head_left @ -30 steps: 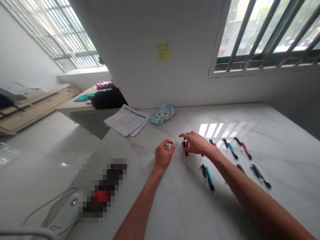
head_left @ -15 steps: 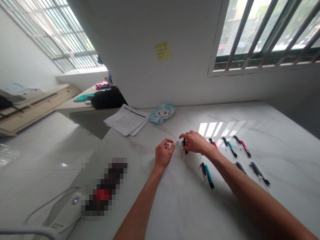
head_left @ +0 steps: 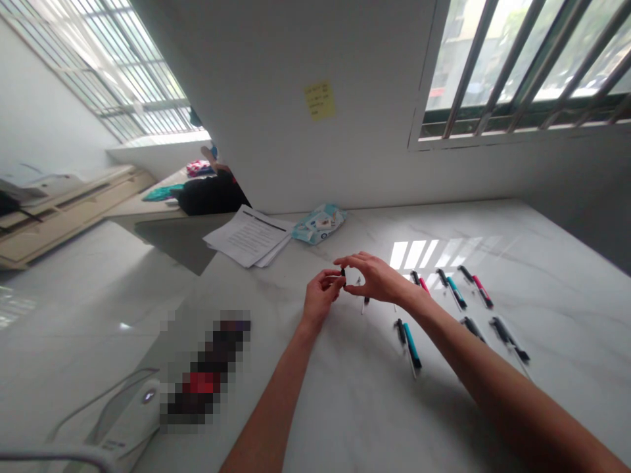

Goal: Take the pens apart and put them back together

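Observation:
My left hand (head_left: 323,295) is closed, thumb and fingers pinching at a small black pen part (head_left: 344,277). My right hand (head_left: 374,276) meets it from the other side, index finger and thumb curved to the part's upper and lower ends. Fingertips hide some of the piece, so its exact kind does not show. Just under my right hand lie a thin white refill (head_left: 363,307) and a short dark piece (head_left: 367,299). In front of my right forearm rests a teal pen barrel (head_left: 413,345) beside black parts and another refill.
Several sets of pen parts lie to the right, including a teal barrel (head_left: 456,293), a red barrel (head_left: 482,291) and a dark set (head_left: 510,338). Printed papers (head_left: 249,236) and a light-blue packet (head_left: 319,224) lie toward the wall. A pixelated object (head_left: 207,371) is at left.
My right hand has moved left from the pen parts to my left hand, bringing the small black part. My left fingers have closed onto it.

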Demonstrator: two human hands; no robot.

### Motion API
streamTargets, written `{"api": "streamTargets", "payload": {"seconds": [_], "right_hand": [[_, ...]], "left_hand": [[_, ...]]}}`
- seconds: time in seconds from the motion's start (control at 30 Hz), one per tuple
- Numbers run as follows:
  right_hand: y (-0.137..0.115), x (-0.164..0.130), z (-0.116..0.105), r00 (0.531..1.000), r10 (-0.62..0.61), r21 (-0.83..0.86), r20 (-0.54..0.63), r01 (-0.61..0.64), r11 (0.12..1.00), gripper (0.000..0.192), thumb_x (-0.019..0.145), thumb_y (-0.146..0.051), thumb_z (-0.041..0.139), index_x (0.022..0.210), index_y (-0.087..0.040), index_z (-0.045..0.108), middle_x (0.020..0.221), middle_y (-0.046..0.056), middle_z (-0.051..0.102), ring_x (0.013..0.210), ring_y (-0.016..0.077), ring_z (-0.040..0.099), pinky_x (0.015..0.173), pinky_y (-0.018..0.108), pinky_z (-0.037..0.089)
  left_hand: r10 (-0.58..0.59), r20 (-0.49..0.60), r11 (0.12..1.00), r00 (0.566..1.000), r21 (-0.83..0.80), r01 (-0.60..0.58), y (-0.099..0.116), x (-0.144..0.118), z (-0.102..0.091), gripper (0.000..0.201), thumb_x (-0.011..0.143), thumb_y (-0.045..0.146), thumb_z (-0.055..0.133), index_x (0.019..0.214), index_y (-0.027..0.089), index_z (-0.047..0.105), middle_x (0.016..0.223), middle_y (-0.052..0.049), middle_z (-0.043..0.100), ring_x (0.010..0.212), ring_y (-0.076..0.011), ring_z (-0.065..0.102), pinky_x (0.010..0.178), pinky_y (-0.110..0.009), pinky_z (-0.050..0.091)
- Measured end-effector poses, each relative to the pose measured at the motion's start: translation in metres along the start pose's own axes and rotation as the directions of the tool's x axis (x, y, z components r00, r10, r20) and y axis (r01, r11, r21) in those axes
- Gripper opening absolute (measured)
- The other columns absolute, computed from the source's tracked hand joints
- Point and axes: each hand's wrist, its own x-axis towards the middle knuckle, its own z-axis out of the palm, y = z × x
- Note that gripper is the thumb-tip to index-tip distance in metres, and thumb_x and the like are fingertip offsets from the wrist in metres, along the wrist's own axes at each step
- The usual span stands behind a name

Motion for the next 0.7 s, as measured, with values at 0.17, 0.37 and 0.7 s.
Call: {"api": "streamTargets", "payload": {"seconds": [0.17, 0.37, 0.7], "right_hand": [[0.028, -0.003, 0.007, 0.986, 0.160, 0.027, -0.053, -0.159, 0.987, 0.050, 0.089, -0.015, 0.074, 0.137, -0.024, 0.064, 0.117, 0.008, 0.076, 0.102, 0.0212, 0.071, 0.092, 0.035, 0.054], [0.043, -0.006, 0.022, 0.960, 0.275, -0.066, 0.046, -0.272, 0.960, 0.038, 0.086, -0.006, 0.069, 0.120, -0.023, 0.075, 0.106, 0.007, 0.079, 0.093, 0.0202, 0.073, 0.084, 0.029, 0.053], [0.035, 0.000, 0.010, 0.941, 0.336, 0.583, -0.046, -0.248, 0.774, 0.028, 0.086, -0.024, 0.075, 0.114, -0.020, 0.074, 0.100, 0.007, 0.080, 0.093, 0.0190, 0.077, 0.089, 0.032, 0.061]], "left_hand": [[0.013, -0.092, 0.999, 0.996, 0.053, -0.008, -0.004, 0.002, -0.003, 0.039, 0.072, 0.044, 0.082, 0.097, 0.017, 0.070, 0.075, 0.000, 0.068, 0.062, -0.0108, 0.055, 0.057, -0.023, 0.041], [0.125, -0.121, 0.967, 0.985, 0.235, -0.094, -0.007, 0.003, -0.004, 0.025, 0.075, 0.034, 0.077, 0.094, 0.018, 0.073, 0.088, -0.004, 0.073, 0.074, -0.0148, 0.064, 0.066, -0.025, 0.049], [0.166, -0.090, 0.965, 0.982, 0.218, -0.143, -0.005, 0.000, -0.001, 0.022, 0.076, 0.028, 0.076, 0.095, 0.018, 0.074, 0.092, -0.006, 0.077, 0.080, -0.0180, 0.072, 0.076, -0.029, 0.057]]}}
